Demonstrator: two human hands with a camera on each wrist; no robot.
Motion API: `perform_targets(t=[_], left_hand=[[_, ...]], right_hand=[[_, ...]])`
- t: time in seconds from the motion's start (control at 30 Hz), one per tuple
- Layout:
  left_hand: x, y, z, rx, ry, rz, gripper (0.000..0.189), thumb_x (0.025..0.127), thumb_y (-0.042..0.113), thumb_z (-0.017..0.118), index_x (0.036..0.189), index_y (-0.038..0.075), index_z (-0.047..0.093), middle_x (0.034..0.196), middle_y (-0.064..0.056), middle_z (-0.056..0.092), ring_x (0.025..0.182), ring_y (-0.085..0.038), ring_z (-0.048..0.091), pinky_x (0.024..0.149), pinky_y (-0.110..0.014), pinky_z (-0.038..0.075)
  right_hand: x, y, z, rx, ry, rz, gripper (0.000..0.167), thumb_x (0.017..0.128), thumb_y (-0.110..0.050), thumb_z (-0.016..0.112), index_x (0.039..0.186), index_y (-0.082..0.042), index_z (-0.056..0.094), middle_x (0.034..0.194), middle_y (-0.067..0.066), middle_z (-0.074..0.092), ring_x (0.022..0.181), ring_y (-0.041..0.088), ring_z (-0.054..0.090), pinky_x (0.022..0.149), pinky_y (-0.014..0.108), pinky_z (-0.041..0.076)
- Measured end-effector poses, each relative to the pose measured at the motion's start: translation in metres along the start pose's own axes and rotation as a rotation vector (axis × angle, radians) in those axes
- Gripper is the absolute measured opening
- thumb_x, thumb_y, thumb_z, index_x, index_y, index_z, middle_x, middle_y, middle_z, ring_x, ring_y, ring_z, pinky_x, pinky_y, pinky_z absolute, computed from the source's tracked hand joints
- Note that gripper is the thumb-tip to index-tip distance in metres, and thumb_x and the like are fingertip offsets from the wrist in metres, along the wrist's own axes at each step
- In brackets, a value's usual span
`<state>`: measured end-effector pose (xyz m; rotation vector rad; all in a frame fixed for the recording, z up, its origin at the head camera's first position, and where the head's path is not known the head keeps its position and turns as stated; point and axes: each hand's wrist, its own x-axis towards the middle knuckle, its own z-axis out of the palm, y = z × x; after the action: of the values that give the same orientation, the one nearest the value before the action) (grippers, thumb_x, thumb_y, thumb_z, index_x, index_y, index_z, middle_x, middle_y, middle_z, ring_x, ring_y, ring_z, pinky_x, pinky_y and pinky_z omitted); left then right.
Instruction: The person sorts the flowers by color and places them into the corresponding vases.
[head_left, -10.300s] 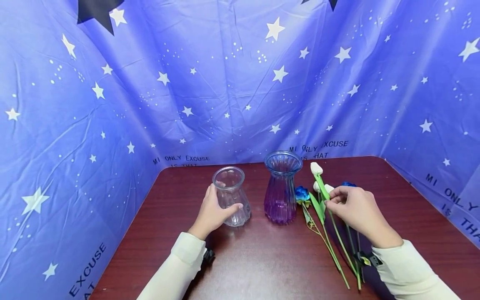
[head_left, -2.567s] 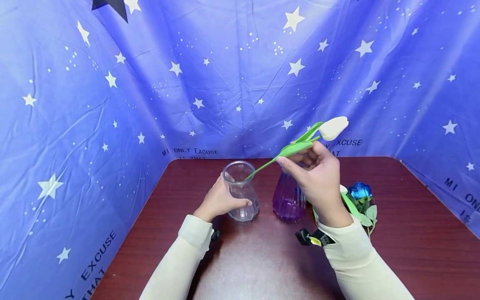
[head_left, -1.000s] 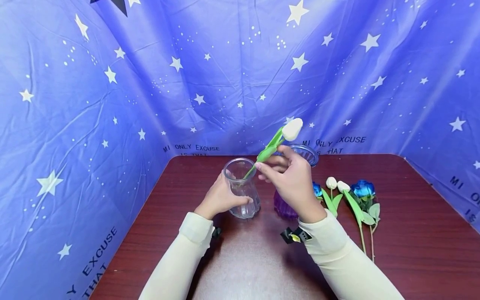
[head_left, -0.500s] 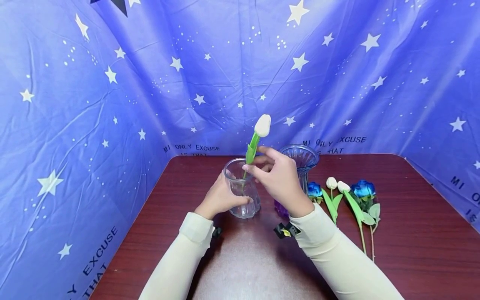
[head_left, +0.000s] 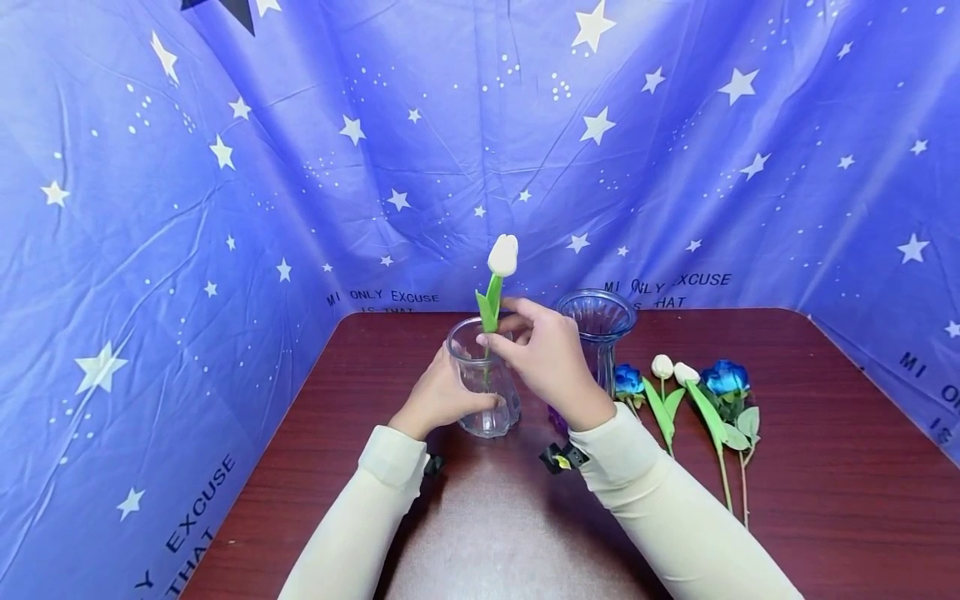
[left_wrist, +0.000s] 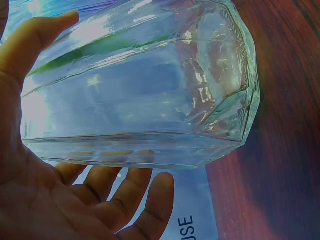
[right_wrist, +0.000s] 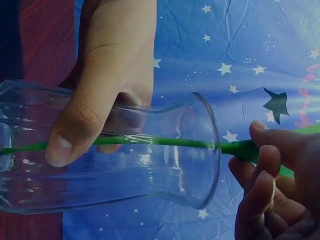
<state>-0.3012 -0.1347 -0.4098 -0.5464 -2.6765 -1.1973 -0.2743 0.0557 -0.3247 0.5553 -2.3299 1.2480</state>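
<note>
My left hand grips a clear glass vase from its left side, thumb across the front. The vase stands upright on the table, its faceted base close in the left wrist view. At the vase mouth, my right hand pinches a white tulip just below its green leaves. The flower is nearly upright, its head above the rim. In the right wrist view the green stem runs down inside the glass toward the bottom.
A ribbed vase, blue above and purple below, stands right of the clear one, partly behind my right hand. Farther right on the dark red wooden table lie two white tulips and blue flowers. Blue star-printed cloth surrounds the table.
My right hand has moved left with the tulip, turning it from slanted to nearly upright, and its stem has gone deeper into the clear vase. My left hand stays on the vase.
</note>
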Motion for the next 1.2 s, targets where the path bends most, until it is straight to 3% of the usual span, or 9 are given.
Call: perform_targets(t=[0.3,0.53,0.9,1.2], left_hand=[[-0.002,-0.001,-0.002,-0.024,-0.011,0.012,0.111,0.061,0.033,0.095,0.153,0.016,0.035,0.139,-0.008,0.053,0.123,-0.023,0.057,0.106,-0.043,0.05],[-0.002,-0.001,-0.001,0.011,-0.009,0.024,0.109,0.063,0.036,0.093,0.153,0.013,0.035,0.143,-0.009,0.05,0.125,-0.023,0.055,0.107,-0.044,0.049],[0.001,0.001,-0.001,0.005,-0.01,0.047,0.109,0.063,0.035,0.094,0.153,0.016,0.036,0.145,-0.008,0.05,0.129,-0.023,0.053,0.109,-0.043,0.047],[0.002,-0.001,0.0,-0.005,-0.01,0.085,0.103,0.064,0.033,0.093,0.151,0.02,0.039,0.143,-0.006,0.053,0.127,-0.021,0.055,0.108,-0.042,0.048]], right_hand=[[-0.002,0.004,0.009,-0.051,-0.032,-0.01,0.042,0.084,-0.033,0.087,0.122,-0.021,0.073,0.085,-0.011,0.077,0.06,0.006,0.064,0.055,0.028,0.051],[-0.003,0.005,0.012,-0.066,-0.063,0.004,0.045,0.084,-0.034,0.087,0.124,-0.02,0.072,0.085,-0.011,0.077,0.06,0.01,0.063,0.056,0.03,0.049],[-0.003,0.01,0.016,-0.019,-0.082,0.022,0.043,0.087,-0.034,0.085,0.125,-0.018,0.073,0.085,-0.011,0.078,0.063,0.016,0.066,0.056,0.032,0.048],[-0.005,0.014,0.018,0.01,-0.078,0.034,0.037,0.087,-0.034,0.084,0.119,-0.017,0.075,0.085,-0.013,0.077,0.07,0.006,0.069,0.062,0.03,0.052]])
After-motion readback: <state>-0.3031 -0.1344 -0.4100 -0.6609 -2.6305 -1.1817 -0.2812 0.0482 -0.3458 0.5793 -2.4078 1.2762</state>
